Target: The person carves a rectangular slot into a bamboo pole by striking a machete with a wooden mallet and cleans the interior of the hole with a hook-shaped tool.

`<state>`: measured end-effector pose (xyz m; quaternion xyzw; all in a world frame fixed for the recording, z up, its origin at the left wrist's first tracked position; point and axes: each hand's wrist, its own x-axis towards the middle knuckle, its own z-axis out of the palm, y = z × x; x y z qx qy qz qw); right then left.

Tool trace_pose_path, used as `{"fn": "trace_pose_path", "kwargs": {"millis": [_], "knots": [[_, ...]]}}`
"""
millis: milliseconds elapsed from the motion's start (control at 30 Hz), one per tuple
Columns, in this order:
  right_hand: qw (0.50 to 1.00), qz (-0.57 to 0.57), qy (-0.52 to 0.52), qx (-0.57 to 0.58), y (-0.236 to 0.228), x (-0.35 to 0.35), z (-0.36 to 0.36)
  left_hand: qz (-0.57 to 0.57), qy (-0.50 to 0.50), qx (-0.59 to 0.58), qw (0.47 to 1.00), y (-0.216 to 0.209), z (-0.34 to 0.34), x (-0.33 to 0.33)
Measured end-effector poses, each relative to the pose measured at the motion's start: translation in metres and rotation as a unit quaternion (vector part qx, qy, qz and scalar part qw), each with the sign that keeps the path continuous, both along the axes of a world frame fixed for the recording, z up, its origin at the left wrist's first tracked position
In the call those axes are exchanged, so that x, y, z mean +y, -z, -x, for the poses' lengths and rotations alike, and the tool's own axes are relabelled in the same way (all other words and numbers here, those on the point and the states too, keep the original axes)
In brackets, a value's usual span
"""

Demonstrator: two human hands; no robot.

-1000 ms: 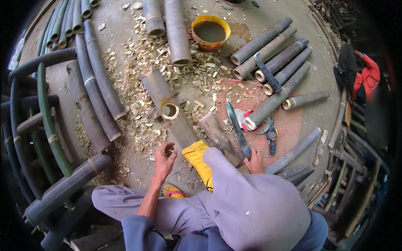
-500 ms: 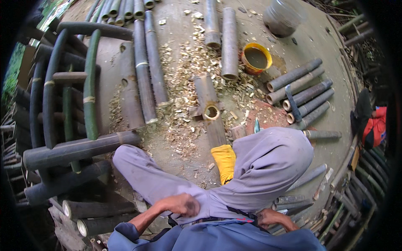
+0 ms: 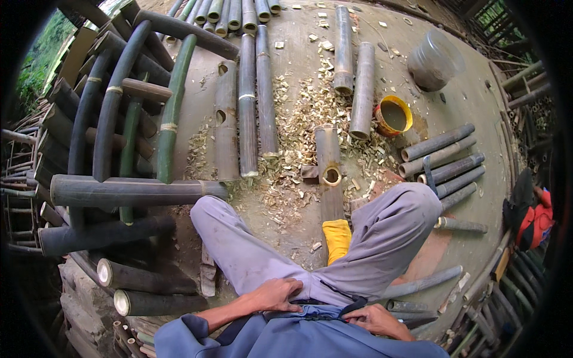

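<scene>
I am seated with my legs apart. My left hand (image 3: pixel 276 295) lies at my waist against the grey trousers (image 3: pixel 256 253), fingers curled inward; what they hold, if anything, is hidden. On the other side my right hand (image 3: pixel 381 321) is closed at the hem of the blue shirt (image 3: pixel 298 337), beside a dark strap (image 3: pixel 354 304). Between my legs a bamboo tube (image 3: pixel 327 146) with a round hole cut in its top side lies on the ground. Its near end meets the yellow covering (image 3: pixel 337 235) on my foot.
Pale chips (image 3: pixel 298 143) litter the ground around the tube. A bamboo frame (image 3: pixel 170 110) stands at left. Ahead are a yellow bucket (image 3: pixel 409 113) of murky liquid and a clear plastic container (image 3: pixel 433 65). Cut bamboo pieces (image 3: pixel 447 173) lie at right, near a red-clothed person (image 3: pixel 540 218).
The view has shifted, so the scene sits further right. My left hand has moved inward along my waist, and my right hand has come more fully into sight at the shirt hem.
</scene>
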<state>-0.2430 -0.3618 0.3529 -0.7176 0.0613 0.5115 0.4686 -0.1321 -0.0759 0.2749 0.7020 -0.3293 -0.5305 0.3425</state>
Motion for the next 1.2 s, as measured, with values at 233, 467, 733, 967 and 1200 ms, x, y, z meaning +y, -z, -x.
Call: {"fn": "trace_pose_path", "kwargs": {"millis": [233, 467, 733, 967, 1200], "knots": [[0.995, -0.040, -0.093, -0.001, 0.011, 0.014, -0.008, 0.038, -0.012, -0.003, 0.999, 0.005, -0.003, 0.009], [0.990, -0.029, -0.138, 0.023, -0.001, 0.024, -0.026, 0.108, -0.071, -0.045, 0.991, 0.001, -0.001, 0.011], [0.986, -0.005, -0.155, -0.062, -0.008, 0.033, -0.030, 0.182, 0.012, -0.103, 0.978, -0.003, -0.004, 0.000], [0.991, -0.036, -0.129, -0.017, -0.010, 0.028, -0.031, 0.179, 0.013, -0.152, 0.972, 0.004, 0.004, -0.001], [0.991, -0.075, -0.106, -0.031, 0.006, 0.016, -0.020, 0.176, -0.045, -0.171, 0.968, 0.013, 0.017, -0.005]]}}
